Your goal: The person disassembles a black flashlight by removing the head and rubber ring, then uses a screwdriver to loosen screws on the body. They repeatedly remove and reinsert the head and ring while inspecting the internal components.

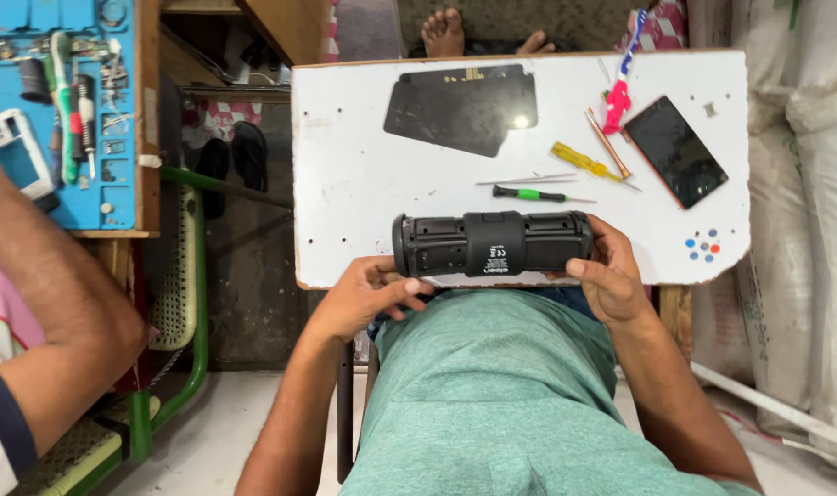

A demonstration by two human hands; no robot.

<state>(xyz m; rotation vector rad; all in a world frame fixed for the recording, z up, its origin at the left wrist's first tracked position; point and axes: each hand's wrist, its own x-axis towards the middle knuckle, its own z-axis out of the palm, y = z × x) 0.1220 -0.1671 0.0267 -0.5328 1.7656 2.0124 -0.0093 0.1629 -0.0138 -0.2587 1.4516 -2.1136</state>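
A black cylinder-shaped speaker (492,243) lies sideways at the near edge of a white board (345,184). My left hand (363,294) grips its left end from below. My right hand (606,271) holds its right end, thumb on the front. Both hands are closed on the speaker. Beyond it on the board lie a green-handled screwdriver (533,195), a yellow-handled screwdriver (584,163), thin metal tweezers (528,179) and a flat black panel (461,108).
A dark phone (675,152) and a pink-and-blue tool (618,96) lie at the board's far right. Another person's arm (51,294) is at the left, near a blue mat with tools (60,119). White sacks (804,230) stand at the right. Someone's bare feet (446,35) rest beyond the board.
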